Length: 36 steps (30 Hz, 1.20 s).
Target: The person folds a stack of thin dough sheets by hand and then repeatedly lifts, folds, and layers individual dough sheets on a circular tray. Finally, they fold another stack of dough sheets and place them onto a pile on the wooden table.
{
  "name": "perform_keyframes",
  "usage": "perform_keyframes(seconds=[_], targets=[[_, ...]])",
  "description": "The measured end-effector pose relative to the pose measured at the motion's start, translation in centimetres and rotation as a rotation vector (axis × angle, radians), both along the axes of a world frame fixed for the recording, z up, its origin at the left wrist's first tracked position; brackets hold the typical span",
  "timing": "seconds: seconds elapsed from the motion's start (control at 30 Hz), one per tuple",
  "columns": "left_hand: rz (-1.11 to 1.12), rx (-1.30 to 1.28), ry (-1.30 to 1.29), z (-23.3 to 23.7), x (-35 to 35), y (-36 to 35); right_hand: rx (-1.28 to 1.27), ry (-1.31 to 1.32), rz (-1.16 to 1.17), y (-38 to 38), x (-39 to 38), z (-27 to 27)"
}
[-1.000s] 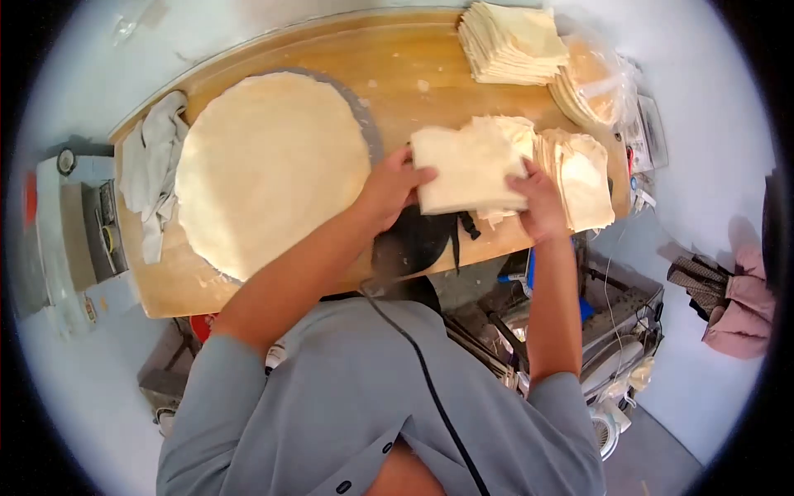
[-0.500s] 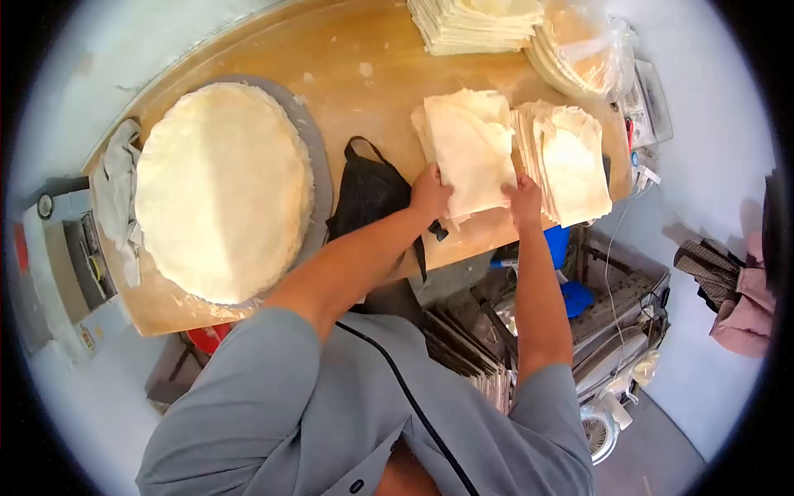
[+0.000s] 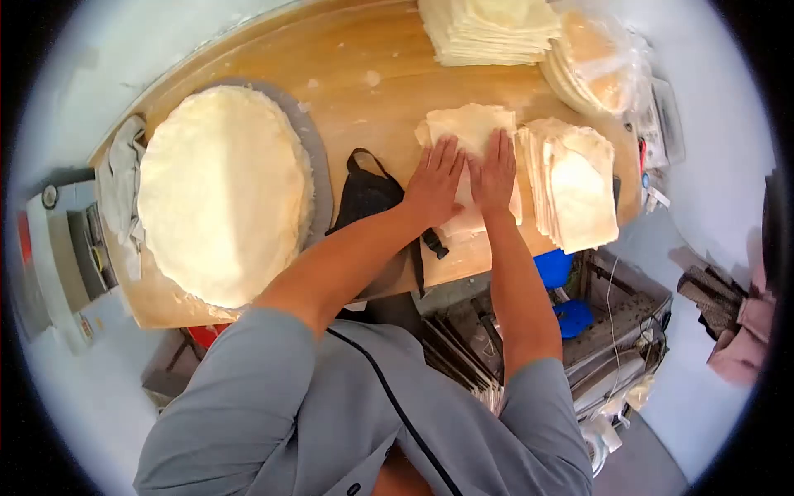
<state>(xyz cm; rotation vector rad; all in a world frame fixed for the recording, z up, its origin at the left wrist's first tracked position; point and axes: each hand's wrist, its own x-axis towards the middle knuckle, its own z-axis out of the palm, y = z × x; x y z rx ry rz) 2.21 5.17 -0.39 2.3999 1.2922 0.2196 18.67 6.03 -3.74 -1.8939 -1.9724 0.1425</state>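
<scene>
A thin pile of pale, squarish dough sheets (image 3: 473, 121) lies on the wooden table in front of me. My left hand (image 3: 434, 182) rests flat on its left part, fingers stretched toward the far edge. Beside it, my right hand (image 3: 494, 175) presses flat on the right part, also with fingers extended. Both hands cover much of the top sheet. Just right of this pile stands a thicker stack of similar sheets (image 3: 581, 186). A black strapped bag (image 3: 365, 198) lies close to my left forearm.
A large round stack of dough sheets (image 3: 219, 194) sits on a grey round board (image 3: 321, 157) at left, near a grey cloth (image 3: 124, 186). At the back are a tall sheet stack (image 3: 490, 33) and a plastic-wrapped round stack (image 3: 589, 66). Blue items (image 3: 572, 318) show below the table.
My hands have let go of the pile's near edge and moved forward onto its top, fingers now flat. The pile now lies flat on the table. The view has shifted slightly.
</scene>
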Motion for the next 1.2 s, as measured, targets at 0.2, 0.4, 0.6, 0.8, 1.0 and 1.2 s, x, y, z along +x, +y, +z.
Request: perform_keyframes(seconds=[0.2, 0.4, 0.6, 0.8, 1.0, 1.2], targets=[[-0.018, -0.223, 0.044, -0.8, -0.1, 0.7, -0.073, -0.111, -0.036, 0.8, 0.3, -2.6], [0.020, -0.413, -0.257, 6.6, -9.2, -0.8, 0.038, 0.236, -0.059, -0.1, -3.0, 4.0], [0.426, -0.118, -0.400, 5.5, -24.5, -9.9, -0.372, 0.609, 0.067, 0.1, -16.1, 6.9], [0.674, -0.167, -0.384, 5.3, -36.1, -17.2, -0.506, 0.464, 0.232, 2.7, -28.7, 5.0], [0.914, -0.277, -0.559, 5.2, -41.7, -21.8, -0.422, 0.216, 0.177, 4.8, -32.4, 2.5], [0.970, -0.380, -0.641, 4.4, -46.6, -24.0, -0.539, 0.334, 0.056, 6.1, -32.4, 1.8]])
